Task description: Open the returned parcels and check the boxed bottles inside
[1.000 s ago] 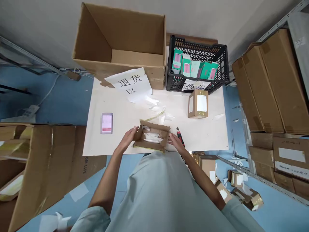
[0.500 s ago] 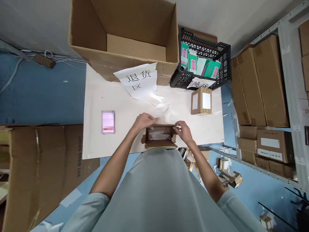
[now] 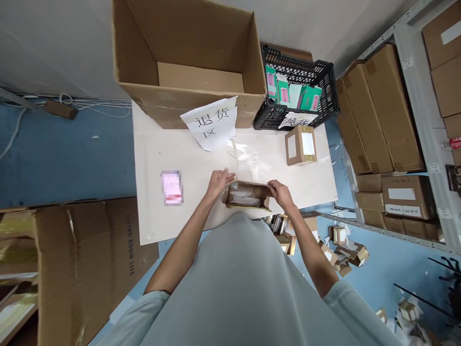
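A small open cardboard box [image 3: 268, 196] stands at the table's near edge, its opening facing up. White crumpled packing material [image 3: 245, 196] lies inside it. My left hand [image 3: 218, 184] is at the box's far left corner, fingertips closed on the edge and thumb raised. A thin pale strip [image 3: 236, 158], perhaps tape, runs up from those fingertips. With fingers bent around the far right corner, my right hand [image 3: 281, 193] grips the box's flap. Just beyond the box lie scraps of clear or white film [image 3: 255, 168] on the white table [image 3: 194, 192].
A large open carton [image 3: 194, 108] with a paper sign [image 3: 212, 122] stands at the back. Beside it is a black crate [image 3: 326, 103] holding green-and-pink boxes. A taped carton [image 3: 300, 145] sits at right, a blurred pink item [image 3: 172, 188] at left. Shelved cartons [image 3: 391, 108] stand right.
The small box has tilted, its near side rising from the table edge, and both hands have moved with it. The whole view has shifted and turned slightly.
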Demonstrator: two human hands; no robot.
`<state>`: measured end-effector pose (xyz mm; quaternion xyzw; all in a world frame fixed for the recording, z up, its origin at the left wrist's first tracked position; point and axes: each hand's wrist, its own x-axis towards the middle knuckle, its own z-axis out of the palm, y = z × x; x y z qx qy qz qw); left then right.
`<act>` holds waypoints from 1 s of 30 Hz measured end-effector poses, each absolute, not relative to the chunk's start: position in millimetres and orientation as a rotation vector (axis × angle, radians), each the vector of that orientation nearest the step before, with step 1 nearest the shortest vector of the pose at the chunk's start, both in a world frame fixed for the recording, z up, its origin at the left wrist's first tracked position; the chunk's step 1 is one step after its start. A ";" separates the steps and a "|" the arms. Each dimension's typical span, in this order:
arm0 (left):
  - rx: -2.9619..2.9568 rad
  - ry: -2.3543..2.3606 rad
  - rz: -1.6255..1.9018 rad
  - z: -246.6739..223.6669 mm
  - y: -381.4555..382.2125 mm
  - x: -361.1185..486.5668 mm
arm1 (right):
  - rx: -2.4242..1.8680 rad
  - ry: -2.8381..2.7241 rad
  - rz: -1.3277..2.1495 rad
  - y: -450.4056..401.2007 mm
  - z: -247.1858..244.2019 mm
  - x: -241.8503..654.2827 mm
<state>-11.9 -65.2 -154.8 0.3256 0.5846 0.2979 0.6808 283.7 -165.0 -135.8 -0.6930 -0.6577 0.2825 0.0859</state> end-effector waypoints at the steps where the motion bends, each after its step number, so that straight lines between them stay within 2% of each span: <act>1: 0.777 1.333 0.621 -154.1 -65.3 -10.6 | -2.072 -1.972 0.838 -165.0 -135.6 282.9; 5: 1.102 1.457 0.372 -150.8 -61.1 -5.9 | -2.078 -2.019 0.817 -164.0 -135.1 279.1; 7: 1.214 1.494 0.354 -149.9 -59.2 -5.4 | -2.070 -2.037 0.817 -163.8 -134.9 278.8; 9: 1.172 1.569 0.479 -150.0 -57.1 -10.2 | -2.054 -2.036 0.826 -164.9 -134.4 281.6; 13: 0.718 1.792 0.950 -148.6 -51.9 -43.4 | -2.039 -2.000 0.829 -170.0 -133.2 297.3; 16: 0.877 1.707 1.082 -138.8 -58.9 -74.4 | -2.023 -2.003 0.828 -168.9 -134.1 310.0; 22: 1.699 1.485 0.870 -106.0 -100.6 -72.1 | -1.935 -2.063 0.825 -146.6 -138.7 314.5; 30: 1.946 1.264 0.449 -99.5 -116.7 -8.7 | -1.849 -2.046 0.950 -137.1 -142.4 321.9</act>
